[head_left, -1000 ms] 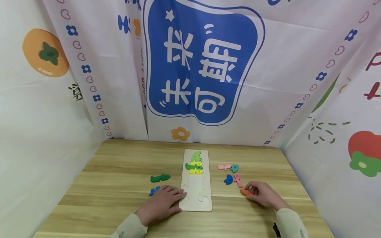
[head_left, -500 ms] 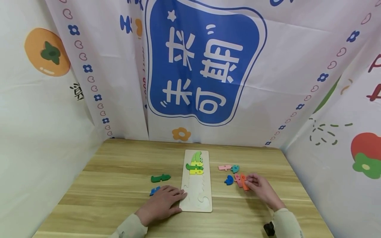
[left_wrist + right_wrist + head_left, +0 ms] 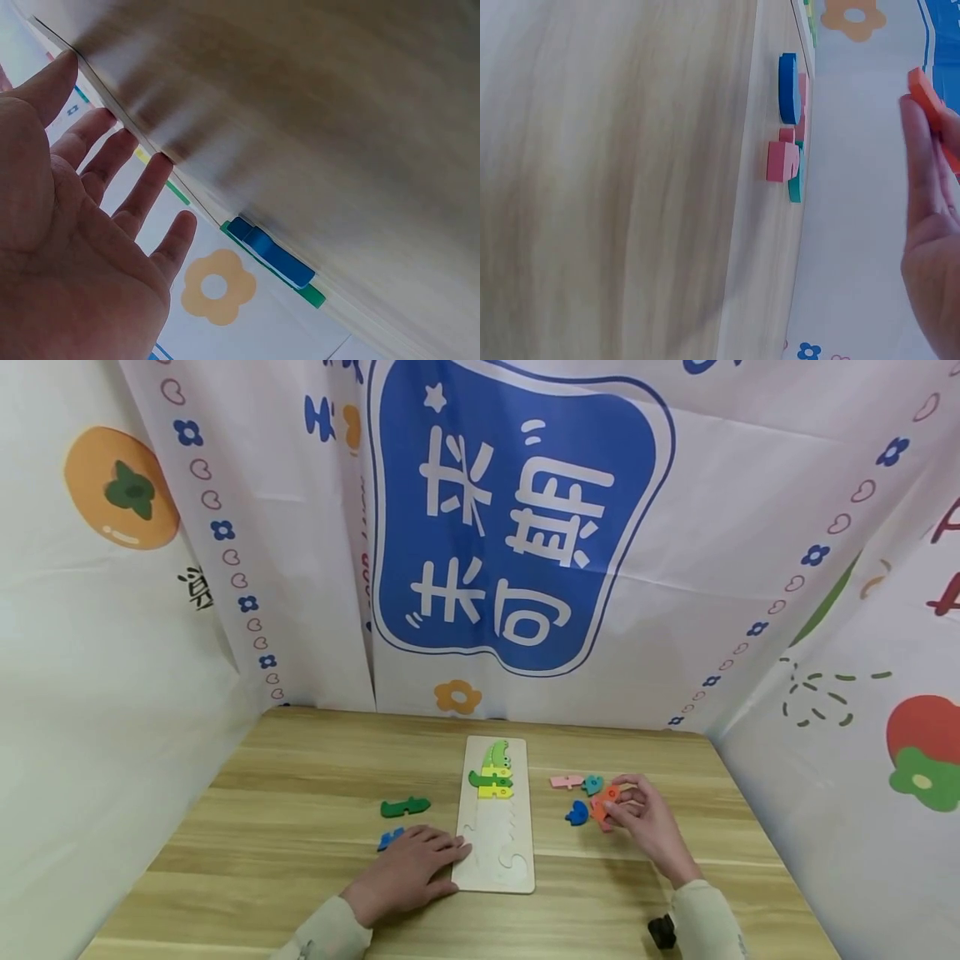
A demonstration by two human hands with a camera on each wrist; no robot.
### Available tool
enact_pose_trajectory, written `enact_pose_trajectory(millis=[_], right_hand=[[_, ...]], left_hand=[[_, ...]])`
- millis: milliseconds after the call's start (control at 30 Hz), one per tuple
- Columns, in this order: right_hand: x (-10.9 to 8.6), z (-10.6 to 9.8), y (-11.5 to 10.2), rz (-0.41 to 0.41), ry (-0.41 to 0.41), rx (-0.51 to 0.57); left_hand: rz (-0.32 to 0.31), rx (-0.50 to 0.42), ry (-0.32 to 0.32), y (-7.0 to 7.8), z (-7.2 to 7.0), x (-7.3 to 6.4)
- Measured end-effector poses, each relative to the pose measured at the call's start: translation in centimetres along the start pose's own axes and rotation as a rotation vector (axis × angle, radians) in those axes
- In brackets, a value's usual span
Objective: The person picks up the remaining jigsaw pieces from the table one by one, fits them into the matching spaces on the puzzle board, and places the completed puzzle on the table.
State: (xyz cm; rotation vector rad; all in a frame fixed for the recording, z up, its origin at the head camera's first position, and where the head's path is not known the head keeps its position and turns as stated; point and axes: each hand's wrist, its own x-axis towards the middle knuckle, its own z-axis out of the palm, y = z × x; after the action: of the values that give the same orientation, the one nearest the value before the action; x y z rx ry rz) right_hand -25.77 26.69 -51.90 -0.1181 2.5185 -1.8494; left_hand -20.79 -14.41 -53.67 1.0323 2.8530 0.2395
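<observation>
My right hand pinches an orange puzzle piece between thumb and fingers, lifted above a pink piece that it partly covers in the head view. My left hand lies with extended fingers, their tips on the left edge of the pale wooden puzzle board. At the far end of that board sit a light green crocodile head, yellow pieces and a green piece. A blue piece lies just beyond the left hand, partly hidden in the head view.
A dark green piece lies left of the board. Right of it are a round-edged blue piece, a teal piece and a light pink piece. A small black object sits by the right sleeve.
My right hand has lifted the orange piece off the table and carried it away from me and slightly left, over the pink piece. My left hand has stayed on the board's edge.
</observation>
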Motion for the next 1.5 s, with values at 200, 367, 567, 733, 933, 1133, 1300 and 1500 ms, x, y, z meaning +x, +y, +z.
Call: enact_pose_trajectory(millis=[200, 367, 567, 733, 933, 1133, 1300, 1500], right_hand=[[0.1, 0.3, -0.2, -0.049, 0.090, 0.014], [0.0, 0.5, -0.8, -0.031, 0.136, 0.031], [0.6, 1.3, -0.8, -0.010, 0.093, 0.086], [1.4, 2.7, -0.8, 0.027, 0.033, 0.120], [2.5, 4.9, -0.9, 0.048, -0.020, 0.110], [3.9, 8.1, -1.1, 0.041, -0.088, 0.086], [4.7, 10.5, -1.3, 0.032, -0.110, -0.028], [5.5, 12.6, -1.3, -0.026, -0.125, -0.108]], left_hand=[[-0.004, -0.004, -0.009, 0.0, 0.0, 0.0], [-0.002, -0.003, -0.005, 0.0, 0.1, 0.0], [-0.001, -0.004, -0.007, 0.0, -0.1, 0.0], [-0.001, 0.001, -0.009, 0.1, -0.3, -0.1], [-0.002, 0.004, -0.008, 0.1, -0.2, -0.1], [-0.004, 0.004, -0.015, 0.2, -0.2, 0.0], [-0.007, 0.003, -0.017, 0.3, -0.4, -0.1], [-0.008, -0.003, -0.020, 0.3, -0.5, -0.1]])
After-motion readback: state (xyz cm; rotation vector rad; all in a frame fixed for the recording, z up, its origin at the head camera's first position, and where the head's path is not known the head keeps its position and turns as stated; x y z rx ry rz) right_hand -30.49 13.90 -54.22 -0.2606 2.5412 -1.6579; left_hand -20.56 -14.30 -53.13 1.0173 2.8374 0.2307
